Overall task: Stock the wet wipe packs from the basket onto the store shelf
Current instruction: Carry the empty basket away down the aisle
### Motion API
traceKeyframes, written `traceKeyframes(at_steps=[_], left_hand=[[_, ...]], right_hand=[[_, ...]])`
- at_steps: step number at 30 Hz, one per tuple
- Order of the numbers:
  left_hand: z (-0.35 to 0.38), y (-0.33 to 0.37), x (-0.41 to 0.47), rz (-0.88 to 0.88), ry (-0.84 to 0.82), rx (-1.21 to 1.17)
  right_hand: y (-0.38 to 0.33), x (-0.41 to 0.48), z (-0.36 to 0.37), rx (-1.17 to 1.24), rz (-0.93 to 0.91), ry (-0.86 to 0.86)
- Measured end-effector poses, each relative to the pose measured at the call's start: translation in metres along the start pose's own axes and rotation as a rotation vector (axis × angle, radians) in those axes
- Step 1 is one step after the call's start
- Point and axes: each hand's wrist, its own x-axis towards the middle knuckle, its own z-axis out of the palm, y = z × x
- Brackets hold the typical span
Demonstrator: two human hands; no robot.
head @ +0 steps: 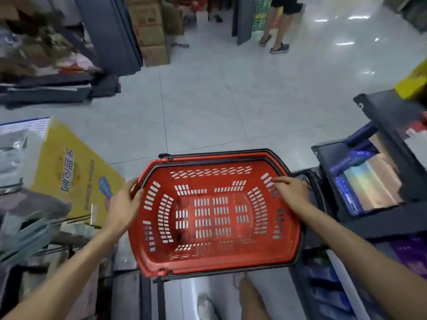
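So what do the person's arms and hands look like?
The left arm and right arm are bare, with no sleeves in view. The left hand and right hand wear no gloves; no watch, bracelet or ring shows.

Basket (208, 179) between carton (74, 172) and shelf (392, 218)
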Motion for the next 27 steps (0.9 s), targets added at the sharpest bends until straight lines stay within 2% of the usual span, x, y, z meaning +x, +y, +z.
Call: traceKeyframes(at_steps=[4,7,13,17,20,24,27], left_hand=[[0.049,-0.017,0.066,-0.052,-0.062,-0.019],[0.100,-0.040,0.108,-0.109,-0.114,0.003],[0.218,-0.111,0.194,-0.221,-0.245,0.094],[0.298,-0.159,0.244,-0.369,-0.256,-0.054],[0.348,-0.192,0.271,-0.610,-0.237,-0.247],[0.397,-0.206,0.293,-0.784,-0.142,-0.422],[0.408,-0.205,0.299,-0.817,-0.123,-0.502]], right_hand=[[0.001,0.080,0.045,-0.031,-0.003,-0.030],[0.020,0.145,0.097,-0.057,0.037,-0.112],[0.076,0.244,0.211,-0.131,0.089,-0.149],[0.128,0.310,0.287,-0.194,0.134,-0.213],[0.179,0.358,0.338,-0.245,0.146,-0.248],[0.184,0.375,0.369,-0.268,0.159,-0.307],[0.177,0.375,0.374,-0.275,0.152,-0.344]])
